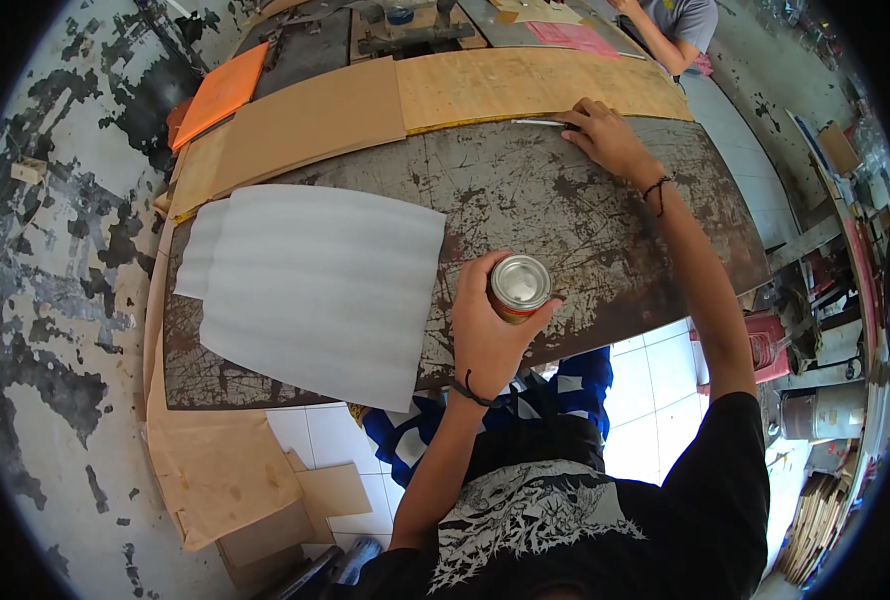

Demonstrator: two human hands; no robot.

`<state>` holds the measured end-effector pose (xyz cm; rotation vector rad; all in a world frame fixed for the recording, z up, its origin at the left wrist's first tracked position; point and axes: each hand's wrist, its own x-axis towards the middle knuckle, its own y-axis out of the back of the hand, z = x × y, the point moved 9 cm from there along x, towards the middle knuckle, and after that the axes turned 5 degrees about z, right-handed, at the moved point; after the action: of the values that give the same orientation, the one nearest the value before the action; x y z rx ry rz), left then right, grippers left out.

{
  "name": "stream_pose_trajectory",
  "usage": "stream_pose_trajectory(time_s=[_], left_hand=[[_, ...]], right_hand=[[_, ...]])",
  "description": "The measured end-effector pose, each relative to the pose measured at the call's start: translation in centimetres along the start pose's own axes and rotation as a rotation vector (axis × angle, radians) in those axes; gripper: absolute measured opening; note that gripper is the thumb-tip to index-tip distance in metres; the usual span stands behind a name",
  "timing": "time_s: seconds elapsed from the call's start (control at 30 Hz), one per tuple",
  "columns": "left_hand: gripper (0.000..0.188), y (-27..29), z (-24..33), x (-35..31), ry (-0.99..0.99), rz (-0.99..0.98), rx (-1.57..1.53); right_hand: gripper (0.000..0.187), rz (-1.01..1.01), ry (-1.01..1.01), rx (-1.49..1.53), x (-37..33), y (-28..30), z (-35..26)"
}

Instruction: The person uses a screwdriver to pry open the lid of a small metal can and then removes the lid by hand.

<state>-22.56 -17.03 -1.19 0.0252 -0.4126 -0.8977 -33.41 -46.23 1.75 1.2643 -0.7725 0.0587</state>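
Note:
My left hand (492, 322) is wrapped round a small tin can (521, 283) with a round silver lid, near the front edge of the scratched dark tabletop (605, 230). The can is upright, its lid facing up. Farther off, my right hand (601, 140) reaches to the back of the tabletop. Its fingers close on the dark end of a slim tool with a pale, thin shaft (537, 122); its exact kind is too small to tell. To the left of the can lie overlapping sheets of white foam (320, 285).
Brown cardboard (310, 125) and a pale wooden board (525, 85) run along the table's back edge. An orange sheet (227, 92) lies at the far left. Another person (673, 30) is at the far right. A red plastic stool (765, 345) stands right of the table.

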Motion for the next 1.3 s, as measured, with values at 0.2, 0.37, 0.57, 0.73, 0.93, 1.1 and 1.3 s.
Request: stream_pose_trajectory(time_s=[0.2,0.37,0.57,0.73,0.93,1.1,1.3], left_hand=[[0.066,0.4,0.6,-0.1,-0.043,-0.01,0.02],[0.066,-0.4,-0.2,-0.3,0.032,-0.128,0.049],[0.055,-0.8,-0.2,0.0,-0.028,-0.186,0.072],[0.037,-0.9,-0.5,0.3,-0.048,-0.09,0.07],[0.038,-1.2,-0.5,-0.1,-0.152,-0.066,0.163],[0.038,-1.0,-0.4,-0.2,-0.062,-0.064,0.118],[0.046,-0.9,-0.4,-0.2,-0.076,-0.125,0.149]], right_hand=[[0.022,0.021,-0.148,0.634,1.5,6.8,-10.1],[0.02,-0.19,0.112,0.675,-1.0,9.6,-21.4],[0.024,-0.183,0.124,0.536,-1.9,9.5,-22.6],[0.028,-0.195,0.064,0.551,-1.8,9.2,-23.3],[0.02,-0.227,0.086,0.511,-1.4,8.5,-23.9],[0.017,-0.261,0.1,0.513,-1.7,7.6,-23.8],[0.016,-0.315,0.089,0.536,-1.1,7.9,-23.9]])
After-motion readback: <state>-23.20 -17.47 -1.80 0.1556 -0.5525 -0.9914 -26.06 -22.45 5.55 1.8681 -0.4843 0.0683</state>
